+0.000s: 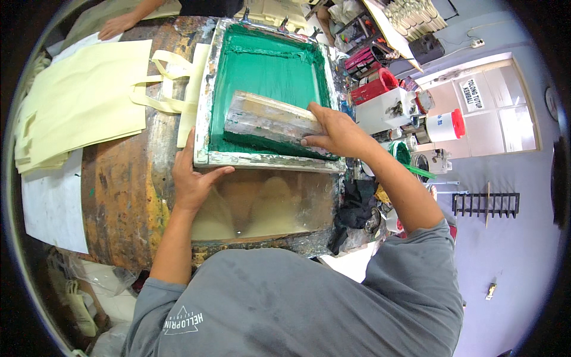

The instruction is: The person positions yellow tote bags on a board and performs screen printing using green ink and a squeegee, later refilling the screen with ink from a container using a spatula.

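Right hand curled, pinching right end of squeegee between thumb and fingers. Left hand spread, thumb well apart from fingers, touching near-left corner of screen frame. Squeegee inside frame, over green ink. Farther left, pale yellow bags, handles toward frame, on stained table.

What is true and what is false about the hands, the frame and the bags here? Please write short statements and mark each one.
1. The right hand holds a wide scraper. True.
2. The left hand holds a cup. False: it is at the near left corner of the frame.
3. The ink inside the frame is green. True.
4. The pale yellow bags lie right of the frame. False: they lie to its left.
5. Another person's hand shows at the upper left. True.
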Demonstrator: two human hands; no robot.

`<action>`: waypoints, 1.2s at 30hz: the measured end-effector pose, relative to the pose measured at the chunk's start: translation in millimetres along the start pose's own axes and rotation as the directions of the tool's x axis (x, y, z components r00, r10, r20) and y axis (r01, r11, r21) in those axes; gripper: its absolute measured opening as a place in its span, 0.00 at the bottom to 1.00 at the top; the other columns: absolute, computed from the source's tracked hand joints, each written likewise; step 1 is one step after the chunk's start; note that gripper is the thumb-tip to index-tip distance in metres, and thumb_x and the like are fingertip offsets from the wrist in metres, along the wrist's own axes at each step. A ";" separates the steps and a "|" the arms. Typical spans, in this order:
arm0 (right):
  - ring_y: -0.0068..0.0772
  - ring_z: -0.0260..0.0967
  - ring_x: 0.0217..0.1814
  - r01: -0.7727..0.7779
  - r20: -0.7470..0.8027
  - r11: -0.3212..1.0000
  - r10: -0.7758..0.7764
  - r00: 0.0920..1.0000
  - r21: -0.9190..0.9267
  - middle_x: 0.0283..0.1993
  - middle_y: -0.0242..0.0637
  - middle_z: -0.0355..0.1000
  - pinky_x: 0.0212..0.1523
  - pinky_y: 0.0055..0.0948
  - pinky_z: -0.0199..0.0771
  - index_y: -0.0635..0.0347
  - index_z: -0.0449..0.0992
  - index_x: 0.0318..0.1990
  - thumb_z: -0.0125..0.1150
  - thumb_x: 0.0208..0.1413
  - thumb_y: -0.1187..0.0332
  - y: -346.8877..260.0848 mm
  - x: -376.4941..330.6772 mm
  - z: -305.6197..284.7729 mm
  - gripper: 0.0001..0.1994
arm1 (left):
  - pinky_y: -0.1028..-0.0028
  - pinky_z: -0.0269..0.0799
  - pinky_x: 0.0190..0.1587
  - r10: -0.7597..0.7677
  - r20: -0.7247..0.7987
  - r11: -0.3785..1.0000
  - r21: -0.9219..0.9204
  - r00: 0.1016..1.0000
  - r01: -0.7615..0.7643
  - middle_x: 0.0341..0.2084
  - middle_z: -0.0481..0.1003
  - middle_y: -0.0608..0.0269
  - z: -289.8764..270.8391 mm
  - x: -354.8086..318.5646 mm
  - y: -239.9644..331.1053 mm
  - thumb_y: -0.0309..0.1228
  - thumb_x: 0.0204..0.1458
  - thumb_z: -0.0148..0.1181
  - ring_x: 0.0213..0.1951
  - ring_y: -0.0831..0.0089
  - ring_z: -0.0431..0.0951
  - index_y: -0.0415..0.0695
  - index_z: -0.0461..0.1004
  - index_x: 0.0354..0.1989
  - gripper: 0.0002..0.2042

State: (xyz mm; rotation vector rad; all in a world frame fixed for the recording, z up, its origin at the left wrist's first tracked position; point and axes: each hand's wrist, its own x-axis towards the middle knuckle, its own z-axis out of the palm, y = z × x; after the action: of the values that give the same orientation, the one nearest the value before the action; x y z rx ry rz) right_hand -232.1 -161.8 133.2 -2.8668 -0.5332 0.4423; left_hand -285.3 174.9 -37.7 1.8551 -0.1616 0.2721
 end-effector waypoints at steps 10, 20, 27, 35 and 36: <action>0.66 0.75 0.62 -0.133 0.048 0.990 0.131 0.990 0.047 0.56 0.64 0.77 0.62 0.51 0.74 0.66 0.69 0.64 0.80 0.52 0.49 -9.9 11.3 -44.8 0.40 | 0.61 0.74 0.55 0.101 -0.037 0.994 0.032 0.994 -0.100 0.53 0.82 0.51 4.2 2.1 -4.6 0.44 0.34 0.89 0.48 0.55 0.77 0.40 0.63 0.77 0.58; 0.31 0.74 0.49 -0.024 -0.078 0.982 0.039 0.996 0.186 0.45 0.43 0.79 0.53 0.34 0.75 0.65 0.73 0.57 0.82 0.54 0.65 -4.5 17.6 -57.6 0.28 | 0.60 0.73 0.53 0.089 -0.037 0.995 0.046 0.995 -0.087 0.51 0.83 0.54 2.8 0.2 -4.1 0.44 0.33 0.90 0.45 0.57 0.76 0.39 0.63 0.77 0.59; 0.65 0.75 0.57 0.025 -0.103 0.997 -0.017 0.995 0.075 0.51 0.58 0.77 0.56 0.54 0.74 0.62 0.71 0.56 0.80 0.50 0.56 3.3 13.8 -35.1 0.31 | 0.60 0.75 0.54 0.069 -0.027 0.997 0.019 0.997 -0.069 0.49 0.83 0.53 1.8 -0.5 -2.2 0.46 0.32 0.90 0.45 0.57 0.77 0.40 0.63 0.77 0.60; 0.60 0.76 0.53 0.178 -0.226 0.984 -0.172 0.959 0.007 0.49 0.51 0.77 0.52 0.48 0.74 0.63 0.72 0.56 0.81 0.50 0.59 7.5 -0.6 6.9 0.30 | 0.60 0.74 0.53 0.051 0.001 0.998 0.022 0.999 -0.051 0.50 0.81 0.50 3.0 -1.6 -11.8 0.45 0.31 0.90 0.45 0.55 0.77 0.39 0.63 0.77 0.60; 0.58 0.75 0.53 0.123 -0.179 0.991 -0.130 0.975 -0.044 0.48 0.49 0.76 0.52 0.49 0.73 0.61 0.73 0.55 0.80 0.50 0.60 -3.2 -1.9 6.6 0.29 | 0.61 0.74 0.53 0.058 0.010 0.997 0.056 0.998 -0.059 0.50 0.81 0.50 1.2 -0.6 -7.7 0.44 0.31 0.90 0.45 0.55 0.77 0.39 0.63 0.77 0.60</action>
State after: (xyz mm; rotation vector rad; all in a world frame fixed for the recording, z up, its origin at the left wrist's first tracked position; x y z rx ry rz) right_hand -237.0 -158.7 128.3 -2.8442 -0.6899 0.1502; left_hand -283.8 176.0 -45.3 1.9099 -0.2162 0.3127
